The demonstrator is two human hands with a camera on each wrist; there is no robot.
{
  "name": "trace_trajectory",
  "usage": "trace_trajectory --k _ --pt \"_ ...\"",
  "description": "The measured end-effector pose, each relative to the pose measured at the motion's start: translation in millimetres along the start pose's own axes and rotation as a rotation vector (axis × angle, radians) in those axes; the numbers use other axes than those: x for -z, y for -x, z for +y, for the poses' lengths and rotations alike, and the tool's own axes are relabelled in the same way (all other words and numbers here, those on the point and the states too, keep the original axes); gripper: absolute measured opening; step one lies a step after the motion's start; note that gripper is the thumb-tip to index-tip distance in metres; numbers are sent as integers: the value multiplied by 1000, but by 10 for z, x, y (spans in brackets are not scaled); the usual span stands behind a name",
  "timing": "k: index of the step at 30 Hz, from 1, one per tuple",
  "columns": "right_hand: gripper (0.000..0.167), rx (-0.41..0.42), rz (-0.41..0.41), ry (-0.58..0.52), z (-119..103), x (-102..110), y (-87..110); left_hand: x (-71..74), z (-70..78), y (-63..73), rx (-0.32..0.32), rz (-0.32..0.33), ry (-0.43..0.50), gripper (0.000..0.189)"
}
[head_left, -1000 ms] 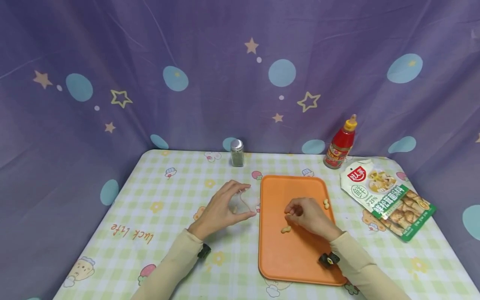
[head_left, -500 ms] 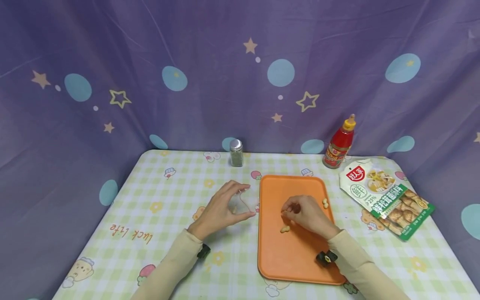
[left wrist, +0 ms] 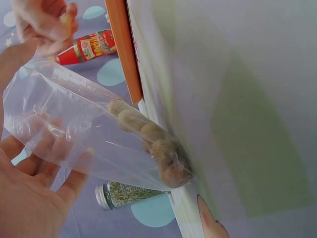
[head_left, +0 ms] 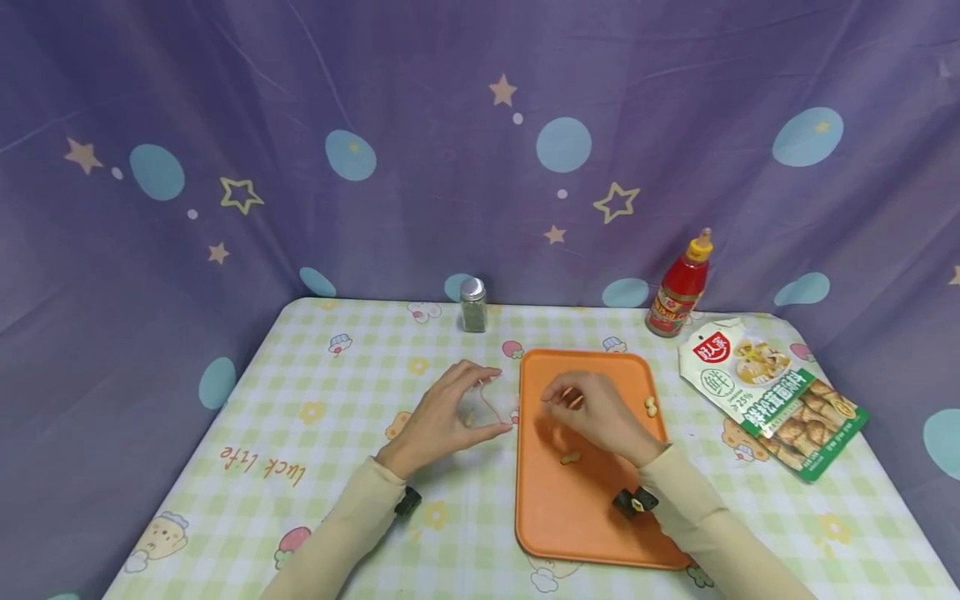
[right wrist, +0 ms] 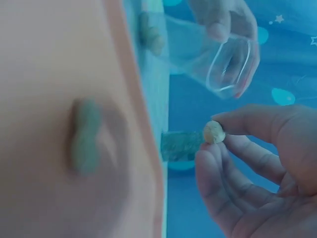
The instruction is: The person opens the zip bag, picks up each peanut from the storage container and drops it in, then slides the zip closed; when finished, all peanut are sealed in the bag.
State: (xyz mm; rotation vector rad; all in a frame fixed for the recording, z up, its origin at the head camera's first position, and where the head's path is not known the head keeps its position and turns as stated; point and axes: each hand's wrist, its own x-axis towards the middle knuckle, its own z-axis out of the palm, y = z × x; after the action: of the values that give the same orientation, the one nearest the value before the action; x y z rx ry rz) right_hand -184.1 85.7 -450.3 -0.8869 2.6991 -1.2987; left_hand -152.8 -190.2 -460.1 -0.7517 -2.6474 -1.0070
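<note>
My left hand (head_left: 435, 427) holds a clear plastic bag (left wrist: 74, 106) by its mouth, spread between thumb and fingers, left of the orange tray (head_left: 577, 525). Several peanuts (left wrist: 153, 134) lie at the bottom of the bag, seen through the film. Over the tray, my right hand (head_left: 600, 415) pinches a single peanut (right wrist: 214, 132) between thumb and fingertips, apart from the bag. One loose peanut (head_left: 571, 457) rests mid-tray, and another peanut (head_left: 650, 407) lies by the tray's right edge.
A glass shaker of green flakes (head_left: 473, 307) stands at the back of the checked table. Farther right is a red sauce bottle (head_left: 678, 287) with a yellow cap. A green and white food packet (head_left: 776, 396) lies flat on the right.
My right hand has moved up and left over the tray, toward the bag, with the pinched peanut. The left hand and bag have stayed in place.
</note>
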Motion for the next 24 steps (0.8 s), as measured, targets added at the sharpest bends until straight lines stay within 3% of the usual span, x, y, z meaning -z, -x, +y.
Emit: trace_trajectory --k 12,24 --pt "5 44 6 -105 -316 -114 -191 8 -4 -2 -5 -7 16 72" --pt "7 61 -8 -157 -425 -223 -248 38 1 1 -15 -5 9 73"
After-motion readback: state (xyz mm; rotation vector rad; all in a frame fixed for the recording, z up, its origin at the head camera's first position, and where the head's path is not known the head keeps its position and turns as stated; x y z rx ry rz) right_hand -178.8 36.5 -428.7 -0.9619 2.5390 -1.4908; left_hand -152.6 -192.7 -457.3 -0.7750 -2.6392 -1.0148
